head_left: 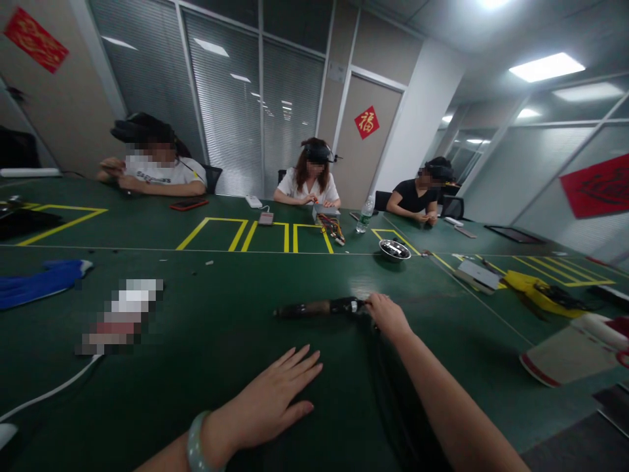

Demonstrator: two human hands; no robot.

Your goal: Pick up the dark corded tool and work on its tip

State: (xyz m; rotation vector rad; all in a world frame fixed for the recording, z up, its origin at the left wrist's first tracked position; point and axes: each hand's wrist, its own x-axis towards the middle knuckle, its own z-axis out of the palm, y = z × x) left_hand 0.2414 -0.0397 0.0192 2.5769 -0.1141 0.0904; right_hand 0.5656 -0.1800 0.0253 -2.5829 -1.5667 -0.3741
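Note:
My left hand [275, 396] lies flat on the green table [206, 328] near me, fingers spread, a pale green bangle [195, 444] on the wrist. Further out, my right hand [388, 313] is stretched forward and closed on the end of a long dark tool [319, 307] that lies on the table pointing left. A dark cable runs from the tool back along my right arm.
A metal bowl [394, 249] sits beyond the tool. A blue glove [42, 282] lies at left, a white cable [44, 393] at near left. Yellow items [535, 288] and a white-red object [565, 354] lie at right. Three people sit across the table, with a water bottle [364, 215].

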